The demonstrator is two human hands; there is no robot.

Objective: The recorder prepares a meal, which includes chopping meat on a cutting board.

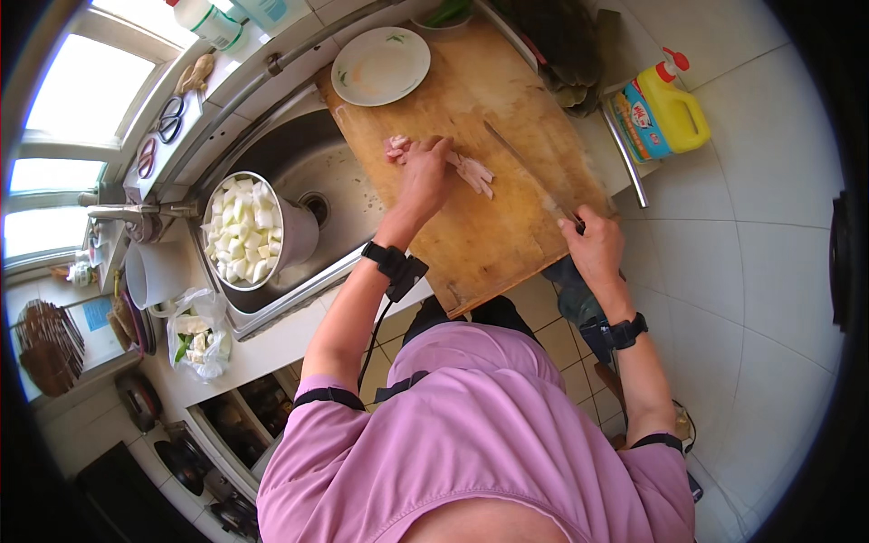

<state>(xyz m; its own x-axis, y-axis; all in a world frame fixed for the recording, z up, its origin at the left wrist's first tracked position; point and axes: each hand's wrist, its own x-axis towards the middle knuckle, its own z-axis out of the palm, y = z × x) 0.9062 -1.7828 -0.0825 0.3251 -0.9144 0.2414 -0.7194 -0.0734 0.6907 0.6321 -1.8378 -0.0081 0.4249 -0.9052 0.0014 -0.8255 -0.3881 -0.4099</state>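
On a large wooden cutting board [502,244], my left hand [428,170] rests on a piece of pale pink raw meat [396,147], its fingers bent over it. Strips of cut meat [475,175] lie just right of those fingers. My right hand [594,244] grips the dark handle of a kitchen knife [526,165] at the board's right edge. The blade points up and to the left, apart from the meat. A white plate [381,66] with a leaf pattern sits at the board's far left corner.
Left of the board, a pot [299,234] of white vegetable chunks stands in the steel sink [346,173]. A plastic bag [200,339] of scraps lies on the near counter. Scissors [170,121] are on the sill. A yellow detergent jug [662,112] stands at the right.
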